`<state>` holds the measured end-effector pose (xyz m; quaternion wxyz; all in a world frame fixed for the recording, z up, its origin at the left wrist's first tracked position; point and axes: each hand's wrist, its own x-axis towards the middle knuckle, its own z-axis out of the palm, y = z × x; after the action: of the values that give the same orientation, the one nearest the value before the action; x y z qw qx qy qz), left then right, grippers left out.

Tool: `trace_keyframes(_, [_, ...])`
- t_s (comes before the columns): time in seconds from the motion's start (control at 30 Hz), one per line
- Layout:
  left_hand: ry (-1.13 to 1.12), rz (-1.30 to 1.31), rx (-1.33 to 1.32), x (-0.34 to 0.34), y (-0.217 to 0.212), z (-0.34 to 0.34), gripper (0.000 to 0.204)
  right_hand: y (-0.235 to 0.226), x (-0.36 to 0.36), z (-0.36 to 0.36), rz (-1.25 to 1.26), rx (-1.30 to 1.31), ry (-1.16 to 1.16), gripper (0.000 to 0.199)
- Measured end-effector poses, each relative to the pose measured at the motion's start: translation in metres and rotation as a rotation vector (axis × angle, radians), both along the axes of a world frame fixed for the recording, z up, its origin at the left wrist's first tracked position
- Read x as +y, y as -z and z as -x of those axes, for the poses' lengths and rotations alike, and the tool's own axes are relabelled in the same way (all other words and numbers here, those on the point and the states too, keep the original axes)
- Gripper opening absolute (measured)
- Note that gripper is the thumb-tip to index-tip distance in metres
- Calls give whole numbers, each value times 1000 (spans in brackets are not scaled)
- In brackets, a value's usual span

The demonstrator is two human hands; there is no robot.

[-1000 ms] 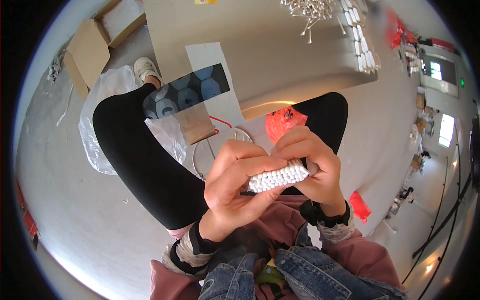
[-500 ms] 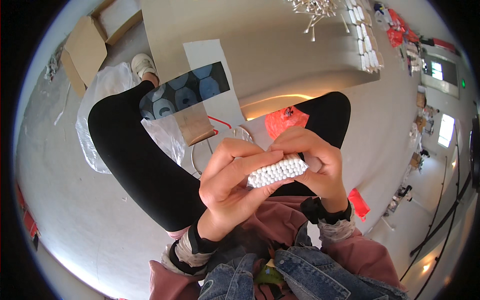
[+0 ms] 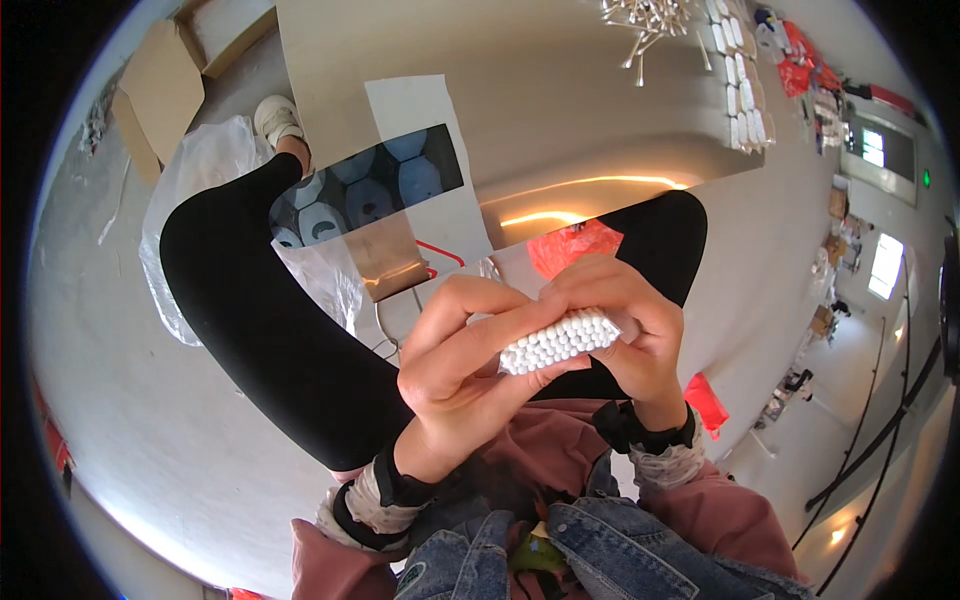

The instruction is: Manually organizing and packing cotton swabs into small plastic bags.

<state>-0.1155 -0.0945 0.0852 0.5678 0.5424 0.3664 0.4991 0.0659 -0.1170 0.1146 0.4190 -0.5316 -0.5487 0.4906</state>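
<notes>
Between my two hands is a clear pack of cotton swabs (image 3: 560, 342), its white tips facing up toward me in tight rows. My left hand (image 3: 460, 345) wraps round the left end, with fingers across the far side and thumb beneath the near edge. My right hand (image 3: 625, 310) closes on the right end, where the clear wrapping sticks out between its thumb and fingers. Both hands hold the pack above my lap, close to the table's near edge. The sticks below the tips are hidden.
Ahead stands a brown-topped table (image 3: 560, 100). On it lie a heap of loose cotton swabs (image 3: 650, 20) and rows of packed swabs (image 3: 738, 90) at the far right. A dark printed sheet (image 3: 370, 185) overhangs its left side. Plastic bags (image 3: 200, 160) and an open carton (image 3: 160, 90) lie left.
The hands keep their grip on the pack, which has hardly shifted. The table and its swabs sit slightly further right in view; the left knee sits slightly further left.
</notes>
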Motion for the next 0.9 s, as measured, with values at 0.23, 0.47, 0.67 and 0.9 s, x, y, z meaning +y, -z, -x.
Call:
trace_keyframes(0.23, [16, 13, -42, 4, 8, 1, 45, 3, 0, -5, 30, 51, 43, 26])
trace_keyframes(0.47, [-55, 134, 92, 3, 14, -11, 36, 3, 12, -13, 145, -29, 70, 26])
trace_keyframes(0.67, [236, 361, 331, -8, 46, -18, 25, 20, 92, -66, 221, -499, -295, 27])
trace_keyframes(0.9, [310, 355, 423, -15, 52, -15, 18, 46, 139, -62, -121, -851, -300, 33])
